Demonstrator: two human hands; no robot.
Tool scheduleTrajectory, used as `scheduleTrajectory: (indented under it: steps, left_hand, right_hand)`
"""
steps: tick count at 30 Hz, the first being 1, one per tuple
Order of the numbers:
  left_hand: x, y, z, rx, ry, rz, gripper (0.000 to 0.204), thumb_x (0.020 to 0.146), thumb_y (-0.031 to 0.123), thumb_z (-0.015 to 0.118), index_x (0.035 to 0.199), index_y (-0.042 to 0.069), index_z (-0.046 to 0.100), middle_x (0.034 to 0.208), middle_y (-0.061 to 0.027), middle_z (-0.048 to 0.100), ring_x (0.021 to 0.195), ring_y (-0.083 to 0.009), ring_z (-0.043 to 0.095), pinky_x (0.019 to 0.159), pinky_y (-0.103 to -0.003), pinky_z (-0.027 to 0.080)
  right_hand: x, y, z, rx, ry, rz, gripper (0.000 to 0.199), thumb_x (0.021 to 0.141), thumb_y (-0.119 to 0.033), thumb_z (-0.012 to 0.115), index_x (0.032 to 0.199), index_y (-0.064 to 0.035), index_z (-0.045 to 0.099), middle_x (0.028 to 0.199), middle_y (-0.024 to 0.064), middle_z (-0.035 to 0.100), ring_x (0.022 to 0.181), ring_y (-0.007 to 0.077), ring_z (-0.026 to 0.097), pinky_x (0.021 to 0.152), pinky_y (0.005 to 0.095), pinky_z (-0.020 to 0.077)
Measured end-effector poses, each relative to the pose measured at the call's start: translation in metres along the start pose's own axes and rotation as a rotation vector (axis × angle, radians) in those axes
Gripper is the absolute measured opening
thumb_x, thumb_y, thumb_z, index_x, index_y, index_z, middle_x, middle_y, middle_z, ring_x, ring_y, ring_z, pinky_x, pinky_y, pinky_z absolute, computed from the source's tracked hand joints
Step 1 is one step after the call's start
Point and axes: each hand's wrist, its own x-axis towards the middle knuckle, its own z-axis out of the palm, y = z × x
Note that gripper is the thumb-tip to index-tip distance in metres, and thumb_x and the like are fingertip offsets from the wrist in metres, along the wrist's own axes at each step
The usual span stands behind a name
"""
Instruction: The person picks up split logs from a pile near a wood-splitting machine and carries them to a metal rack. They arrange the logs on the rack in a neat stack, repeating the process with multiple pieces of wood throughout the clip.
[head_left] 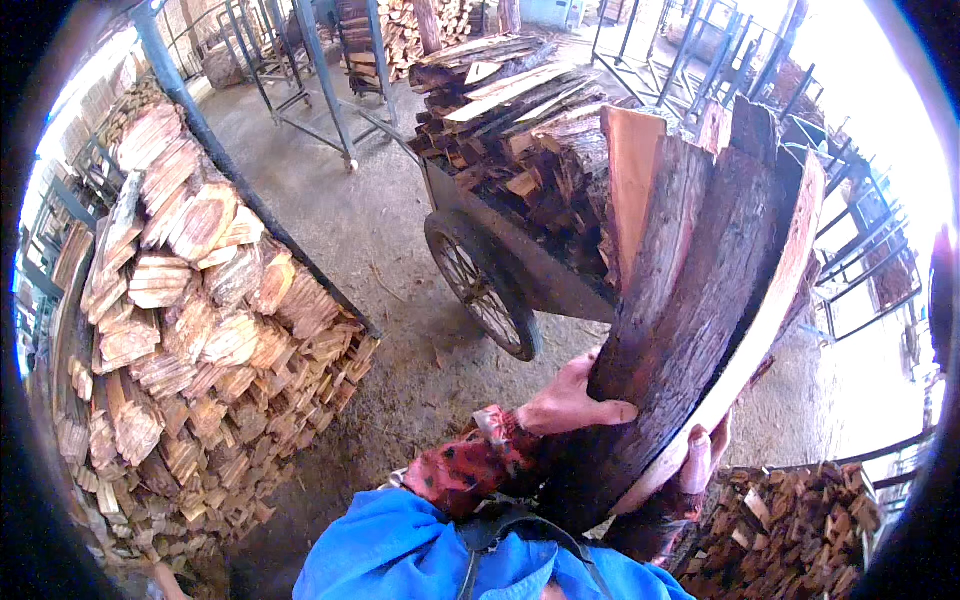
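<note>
An armful of long split firewood, with dark bark and pale cut faces, leans against my front and rises up and to the right. My left hand is wrapped round its left side, thumb lying over the bark. On the other side my right hand grips the pale outer piece, its thumb on the near edge and its fingers partly hidden behind. The lower ends of the pieces rest by my arms, close to my blue apron. Just beyond the bundle, a cart carries a heap of split logs.
A tall firewood stack stands at my left behind a metal bar. Another stack is at the lower right. The cart's spoked wheel sits on the concrete floor. Metal frames stand at the back and along the right.
</note>
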Motion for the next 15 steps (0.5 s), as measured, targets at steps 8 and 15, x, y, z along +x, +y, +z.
scheduleTrajectory:
  steps: [8,15]
  left_hand:
    - [0.07,0.017,-0.041,0.007,0.103,0.028,0.064,0.076,0.012,0.078,0.131,-0.001,0.046,0.118,-0.0066,0.058,0.106,-0.0154,0.053,0.096,-0.031,0.044]
    - [0.123,0.038,-0.097,-0.013,0.068,0.079,0.064,0.077,0.015,0.079,0.13,-0.001,0.048,0.118,-0.0039,0.057,0.107,-0.0144,0.051,0.097,-0.031,0.042]
  right_hand:
    - [0.095,0.003,0.046,-0.009,-0.149,0.004,0.097,0.074,-0.044,0.076,0.142,0.0082,0.032,0.142,0.0154,0.041,0.13,0.0239,0.04,0.105,0.0338,0.033]
    - [0.147,0.005,0.103,-0.06,-0.122,-0.071,0.096,0.075,-0.048,0.073,0.142,0.0071,0.033,0.138,0.0133,0.044,0.125,0.0224,0.044,0.104,0.0332,0.0332]
